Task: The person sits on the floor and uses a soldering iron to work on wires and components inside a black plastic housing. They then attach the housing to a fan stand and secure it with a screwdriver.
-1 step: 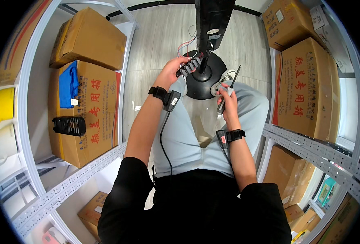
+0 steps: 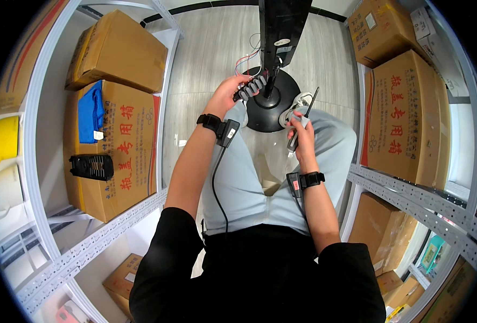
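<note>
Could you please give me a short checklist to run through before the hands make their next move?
1. Left hand grips the ridged grey piece: ok.
2. Right hand grips the long-shafted tool: ok.
3. Tool's tip apart from the loose wires: ok, they do not touch.
4. Wire ends firmly attached: cannot tell, too small to see.
5. Round black base flat on the floor: ok, it looks flat.
6. Floor free of scraps: not ok, a white scrap lies on it.

The left hand (image 2: 228,92) holds a grey-and-black ribbed part (image 2: 251,88) near a black stand (image 2: 285,27) with a round base (image 2: 265,121); the right hand (image 2: 303,139) grips a long-shafted tool (image 2: 313,102), tip pointing away. A blue cloth (image 2: 91,114) and a black slatted part (image 2: 92,167) lie on a cardboard box (image 2: 133,140).
</note>
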`<state>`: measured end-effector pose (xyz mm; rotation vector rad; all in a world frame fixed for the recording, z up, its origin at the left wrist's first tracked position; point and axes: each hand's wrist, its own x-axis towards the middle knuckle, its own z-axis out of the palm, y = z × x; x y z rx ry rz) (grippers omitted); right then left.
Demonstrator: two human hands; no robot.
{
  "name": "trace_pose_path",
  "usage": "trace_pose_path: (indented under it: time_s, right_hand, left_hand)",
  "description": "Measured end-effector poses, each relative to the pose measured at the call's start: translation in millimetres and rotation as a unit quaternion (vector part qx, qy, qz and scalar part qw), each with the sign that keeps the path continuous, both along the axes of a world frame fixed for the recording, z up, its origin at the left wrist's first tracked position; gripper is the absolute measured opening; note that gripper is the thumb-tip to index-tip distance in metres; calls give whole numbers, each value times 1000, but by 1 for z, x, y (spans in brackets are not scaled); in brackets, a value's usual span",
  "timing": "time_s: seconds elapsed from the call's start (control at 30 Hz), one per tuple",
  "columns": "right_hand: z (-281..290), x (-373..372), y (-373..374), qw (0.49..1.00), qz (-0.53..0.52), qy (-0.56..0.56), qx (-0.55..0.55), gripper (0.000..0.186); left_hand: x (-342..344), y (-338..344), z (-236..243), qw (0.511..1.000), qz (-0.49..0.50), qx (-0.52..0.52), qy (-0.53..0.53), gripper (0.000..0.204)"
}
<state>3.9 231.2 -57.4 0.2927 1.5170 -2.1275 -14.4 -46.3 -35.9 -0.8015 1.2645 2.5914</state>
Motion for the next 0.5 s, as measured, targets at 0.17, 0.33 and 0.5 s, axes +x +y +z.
trace_pose_path:
  time_s: [0.17, 0.33, 0.5]
  right_hand:
    - [-5, -5, 6, 1000, -9, -14, 14, 32]
    - [-3, -4, 4, 1000, -8, -23, 1, 34]
    - [3, -3, 9, 1000, -17, -26, -5, 35]
  left_hand:
    - [-18, 3, 4, 999, 18, 17, -25, 20]
    - [-29, -13, -21, 998, 33, -15, -48, 17]
    - [-42, -19, -38, 997, 40, -47, -39, 16]
